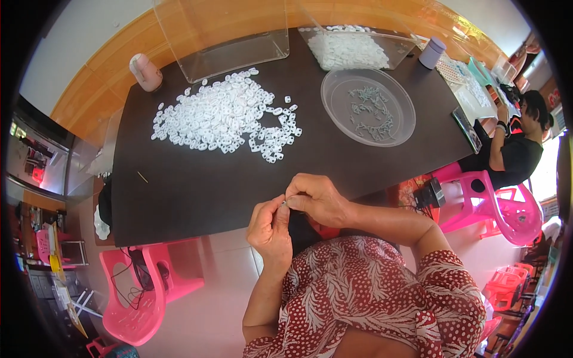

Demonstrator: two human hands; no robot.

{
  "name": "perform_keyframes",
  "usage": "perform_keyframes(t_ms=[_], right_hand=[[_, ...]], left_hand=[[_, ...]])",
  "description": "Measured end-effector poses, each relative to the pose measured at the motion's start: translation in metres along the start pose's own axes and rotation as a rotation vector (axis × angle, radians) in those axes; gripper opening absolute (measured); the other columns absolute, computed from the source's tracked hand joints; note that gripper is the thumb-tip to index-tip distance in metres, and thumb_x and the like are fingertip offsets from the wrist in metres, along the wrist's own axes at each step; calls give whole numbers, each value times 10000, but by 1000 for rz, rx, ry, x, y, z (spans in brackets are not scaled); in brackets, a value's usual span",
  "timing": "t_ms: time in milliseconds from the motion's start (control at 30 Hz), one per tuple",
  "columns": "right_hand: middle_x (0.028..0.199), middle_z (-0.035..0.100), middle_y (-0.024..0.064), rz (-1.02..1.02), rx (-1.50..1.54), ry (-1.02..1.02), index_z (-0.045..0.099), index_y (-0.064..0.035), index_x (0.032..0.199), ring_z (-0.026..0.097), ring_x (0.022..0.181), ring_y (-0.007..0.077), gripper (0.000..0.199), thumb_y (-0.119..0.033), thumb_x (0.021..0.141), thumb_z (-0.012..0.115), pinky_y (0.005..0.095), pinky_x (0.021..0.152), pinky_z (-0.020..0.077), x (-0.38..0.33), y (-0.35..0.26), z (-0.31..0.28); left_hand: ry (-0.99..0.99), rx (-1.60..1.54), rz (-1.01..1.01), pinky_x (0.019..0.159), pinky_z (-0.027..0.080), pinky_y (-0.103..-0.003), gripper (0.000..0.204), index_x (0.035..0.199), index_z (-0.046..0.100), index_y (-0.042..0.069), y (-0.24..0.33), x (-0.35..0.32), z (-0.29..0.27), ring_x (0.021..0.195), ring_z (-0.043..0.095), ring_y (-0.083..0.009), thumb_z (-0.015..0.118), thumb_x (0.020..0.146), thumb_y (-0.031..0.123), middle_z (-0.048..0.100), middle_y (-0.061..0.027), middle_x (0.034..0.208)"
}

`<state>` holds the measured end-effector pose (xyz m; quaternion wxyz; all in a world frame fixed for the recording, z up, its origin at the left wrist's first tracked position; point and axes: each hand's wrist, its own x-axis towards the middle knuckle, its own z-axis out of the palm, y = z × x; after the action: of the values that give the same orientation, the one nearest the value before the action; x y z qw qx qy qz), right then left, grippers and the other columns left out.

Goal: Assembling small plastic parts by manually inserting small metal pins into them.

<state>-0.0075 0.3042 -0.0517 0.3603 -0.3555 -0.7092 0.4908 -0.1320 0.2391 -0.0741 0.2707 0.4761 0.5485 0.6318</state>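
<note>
At the table's near edge, my left hand [270,230] and my right hand [319,200] meet with thumbs and fingertips pinched together. A tiny pale thing shows between the fingertips, too small and too covered to name. Beyond them, a heap of small white oval plastic pieces [209,113] with openings in them spreads over the left half of the dark table [197,191]. Smaller white pieces [274,140] lie loose at the heap's right side. To the right of these, a round clear tray [407,113] holds scattered small grey-green slender parts [373,110].
Behind the heap stands a clear plastic bin [239,51]; another bin [334,51] holds more white pieces. A pink bottle [146,71] and a lilac jar [433,52] stand at the back. Pink chairs [134,298] flank the table. A person in black [513,146] sits at the right.
</note>
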Motion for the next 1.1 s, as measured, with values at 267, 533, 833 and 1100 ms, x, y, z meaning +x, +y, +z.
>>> perform_keyframes(t_ms=[267, 533, 833, 1100], right_hand=[[697, 559, 130, -119, -112, 46, 556, -2, 743, 553, 652, 278, 90, -73, 786, 593, 364, 597, 445, 10, 5, 2], [771, 588, 147, -381, -692, 268, 636, -60, 777, 551, 775, 337, 87, -136, 766, 595, 440, 680, 446, 119, 41, -53], [851, 611, 178, -190, -1059, 42, 651, -25, 767, 555, 838, 339, 104, -83, 681, 655, 449, 714, 442, 167, 57, -55], [735, 595, 148, -273, -839, 54, 566, -22, 758, 574, 732, 323, 142, -118, 725, 666, 425, 654, 445, 152, 39, -55]], left_hand=[[-20, 29, 21, 595, 450, -213, 111, 935, 655, -38, -1, 11, -2, 679, 541, -93, 641, 846, 26, 590, -44, 790], [61, -299, -175, 590, 443, -193, 149, 980, 637, -58, -17, 34, -8, 681, 517, -77, 625, 850, 15, 555, -31, 838], [55, -324, -111, 585, 420, -188, 147, 973, 640, -52, -29, 33, -7, 670, 499, -70, 641, 840, 11, 543, -27, 827], [56, -313, -105, 581, 425, -188, 151, 968, 638, -53, -29, 33, -9, 651, 503, -71, 648, 839, 24, 546, -24, 819]])
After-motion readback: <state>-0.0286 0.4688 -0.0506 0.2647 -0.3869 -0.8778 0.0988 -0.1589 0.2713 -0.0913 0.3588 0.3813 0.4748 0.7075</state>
